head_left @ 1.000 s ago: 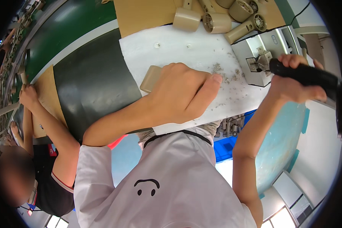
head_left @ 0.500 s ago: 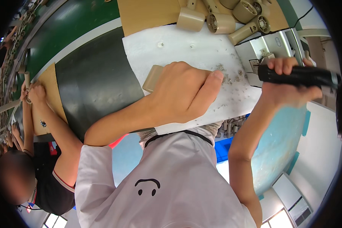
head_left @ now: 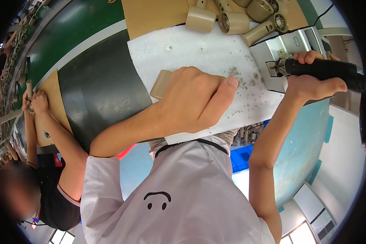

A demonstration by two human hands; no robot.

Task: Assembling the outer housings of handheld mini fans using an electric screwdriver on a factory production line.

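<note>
My left hand point(head_left: 195, 99) is closed in a fist above the white foam sheet. It grips a beige hair-dryer-like housing point(head_left: 160, 83), whose rounded barrel shows past the knuckles; the rest is hidden under the hand. On the right, my right hand point(head_left: 313, 83) wraps round a black electric screwdriver point(head_left: 325, 70) lying nearly level. The driver's metal nose point(head_left: 281, 66) meets the small metal outlet on the front of a pale box that looks like a screw feeder point(head_left: 275, 83). Many tiny screws point(head_left: 242, 81) lie scattered on the foam sheet point(head_left: 150, 53) between my hands.
Several beige housings point(head_left: 234, 22) with handles lie on brown cardboard point(head_left: 150, 16) at the far side. A black mat point(head_left: 101, 89) covers the bench to the left. Beyond it a co-worker's hands point(head_left: 38, 101) hold a beige part. A blue bin point(head_left: 242, 158) stands below the bench edge.
My right hand has carried the screwdriver a little to the right and away from me, so its nose now sits at the feeder's outlet. My left hand has stayed on the beige housing.
</note>
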